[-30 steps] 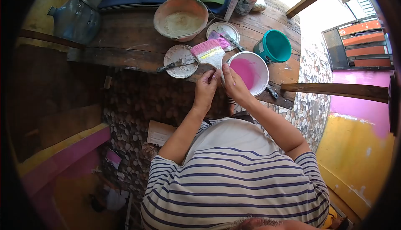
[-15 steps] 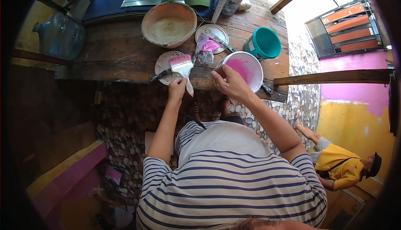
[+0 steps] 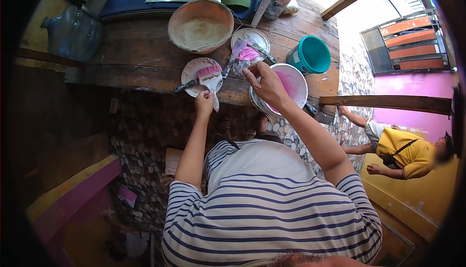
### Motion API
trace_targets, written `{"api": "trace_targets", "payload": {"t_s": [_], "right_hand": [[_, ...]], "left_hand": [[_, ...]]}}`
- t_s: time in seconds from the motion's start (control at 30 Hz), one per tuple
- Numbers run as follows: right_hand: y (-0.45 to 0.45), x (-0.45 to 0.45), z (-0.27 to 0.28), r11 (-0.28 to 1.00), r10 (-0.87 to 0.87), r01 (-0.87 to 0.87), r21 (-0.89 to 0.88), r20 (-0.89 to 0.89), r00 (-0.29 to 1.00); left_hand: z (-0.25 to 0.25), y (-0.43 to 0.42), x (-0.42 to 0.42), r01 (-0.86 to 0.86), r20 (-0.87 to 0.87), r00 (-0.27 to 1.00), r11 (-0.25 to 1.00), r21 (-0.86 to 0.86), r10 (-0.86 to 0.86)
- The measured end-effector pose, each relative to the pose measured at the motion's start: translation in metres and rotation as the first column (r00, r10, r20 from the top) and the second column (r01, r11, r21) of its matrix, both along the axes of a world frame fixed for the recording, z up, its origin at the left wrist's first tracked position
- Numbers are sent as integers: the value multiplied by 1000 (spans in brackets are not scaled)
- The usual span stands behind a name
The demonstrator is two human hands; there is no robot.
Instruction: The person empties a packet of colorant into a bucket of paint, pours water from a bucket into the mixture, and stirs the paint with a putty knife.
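Note:
A wide paintbrush with pink-stained bristles and a pale handle is in my left hand, whose fingers are closed on it. The brush is over a round, plaster-smeared lid, where a dark-handled tool also lies. My right hand hovers at the left side of a white bucket with pink paint inside. Its fingers are apart and hold nothing visible. Just beyond the fingertips lies a pink-stained plastic bag, next to a second round lid.
A basin of pale powder or paste and a teal bucket stand on the wooden table. A large water bottle is at left. A person in yellow is at right, beyond a wooden beam.
My right hand has moved up and slightly right, toward the plastic bag. The brush stays in my left hand, which shifted slightly. The person in yellow has moved up in the view.

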State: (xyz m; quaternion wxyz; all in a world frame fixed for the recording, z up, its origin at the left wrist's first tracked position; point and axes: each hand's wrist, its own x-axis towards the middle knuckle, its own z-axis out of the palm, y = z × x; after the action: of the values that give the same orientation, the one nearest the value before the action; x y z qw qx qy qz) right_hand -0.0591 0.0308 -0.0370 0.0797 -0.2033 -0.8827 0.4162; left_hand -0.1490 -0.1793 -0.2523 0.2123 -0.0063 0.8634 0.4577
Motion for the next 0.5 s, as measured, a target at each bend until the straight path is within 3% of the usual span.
{"api": "trace_targets", "payload": {"t_s": [0.27,0.37,0.43,0.47,0.5], "right_hand": [[-2,-10,-15,1000,-15,14,-26,-38,999],[-2,-11,-10,998,-41,40,-38,-24,999],[1,-11,-20,998,-58,59,6,-66,996],[2,-10,-24,996,-68,74,48,-106,992],[3,-10,-23,996,-71,77,49,-105,992]], "left_hand": [[3,10,7,-73,-26,997,997,-29,72],[17,14,12,-38,-151,988,997,-63,28],[68,23,22,70,-525,850,997,39,-40],[103,30,29,76,-523,851,996,39,-44],[143,38,37,204,-517,853,959,195,-76]]}}
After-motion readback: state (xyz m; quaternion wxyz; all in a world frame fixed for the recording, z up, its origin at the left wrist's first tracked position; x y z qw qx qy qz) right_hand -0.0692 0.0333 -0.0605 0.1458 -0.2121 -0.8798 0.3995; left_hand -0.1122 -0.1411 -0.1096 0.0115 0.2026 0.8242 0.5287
